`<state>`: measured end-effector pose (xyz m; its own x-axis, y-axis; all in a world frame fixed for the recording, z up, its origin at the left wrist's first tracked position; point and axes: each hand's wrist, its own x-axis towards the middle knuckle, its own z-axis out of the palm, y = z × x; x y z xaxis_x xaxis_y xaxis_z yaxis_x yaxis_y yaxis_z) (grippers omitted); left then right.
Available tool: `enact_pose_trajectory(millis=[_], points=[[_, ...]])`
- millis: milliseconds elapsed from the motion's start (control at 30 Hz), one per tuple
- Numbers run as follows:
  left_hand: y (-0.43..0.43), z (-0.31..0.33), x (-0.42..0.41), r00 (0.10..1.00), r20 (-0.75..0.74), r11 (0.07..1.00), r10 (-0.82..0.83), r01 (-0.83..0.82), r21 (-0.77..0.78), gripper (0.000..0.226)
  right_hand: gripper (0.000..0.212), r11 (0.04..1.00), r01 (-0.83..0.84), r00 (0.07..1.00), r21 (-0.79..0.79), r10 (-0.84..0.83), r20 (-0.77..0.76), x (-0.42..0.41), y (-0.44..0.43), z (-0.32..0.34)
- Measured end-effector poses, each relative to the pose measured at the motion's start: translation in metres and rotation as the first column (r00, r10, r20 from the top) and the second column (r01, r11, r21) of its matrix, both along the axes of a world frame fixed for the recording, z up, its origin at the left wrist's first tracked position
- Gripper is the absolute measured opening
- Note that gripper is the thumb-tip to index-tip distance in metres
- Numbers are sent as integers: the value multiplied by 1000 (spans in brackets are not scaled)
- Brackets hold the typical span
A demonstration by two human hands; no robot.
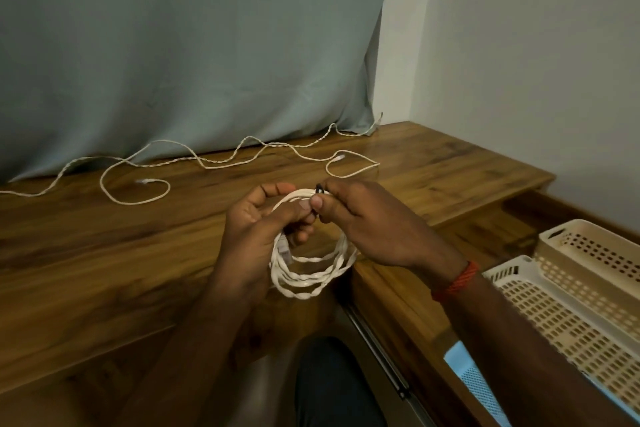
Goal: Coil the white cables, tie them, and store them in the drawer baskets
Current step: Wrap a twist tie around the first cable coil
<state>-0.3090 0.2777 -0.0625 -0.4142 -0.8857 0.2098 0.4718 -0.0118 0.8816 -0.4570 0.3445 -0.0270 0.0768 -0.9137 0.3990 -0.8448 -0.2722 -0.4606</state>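
The coil hangs in the air between both hands, low over the near edge of the table. It is a rough ring of several turns of white twisted cable. The ring faces up toward the camera, its top is gathered at the fingers and its lower loops sag free. A plug lies along its left side, by the left palm.

The coming move turns on the top of the ring, where a small black tie crosses the bundled turns at right angles. The tie sits right at the fingertips of the right hand, whose thumb and forefinger pinch it. The left hand is curled round the bundle just left of the tie, with the thumb pressed on the strands to keep the turns together. So the right hand does the tying and the left only clamps. I judge the tie not yet closed, though the fingers hide its ends.

The drawer stands open to the right, below the right wrist. It holds a white basket and a beige basket beyond it. The right hand is the nearer one for dropping the coil in.

A loose cable snakes uncoiled across the back of the table, well apart from the hands, along the foot of a grey-green cloth.
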Motion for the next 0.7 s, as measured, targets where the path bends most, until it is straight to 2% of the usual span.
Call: enact_pose_trajectory(millis=[100,233,367,467,700], points=[[-2,-9,-15,995,-87,996,-56,62,63,40,27,998,69,995,-13,-68,66,-15,2,-1],[-2,-25,-40,994,-79,996,-81,84,31,44,32,982,190,976,-20,-186,110,-43,1,4],[0,-29,-85,999,-21,996,32,-33,-86,9,33,966,260,954,-1,-256,158,-73,5,12],[-1,-26,-122,993,-9,984,117,-117,-133,23,37,941,337,921,3,-331,207,-92,13,7],[14,-27,-216,996,91,980,0,18,-201,20,37,856,515,795,41,-494,352,-166,57,-1]])
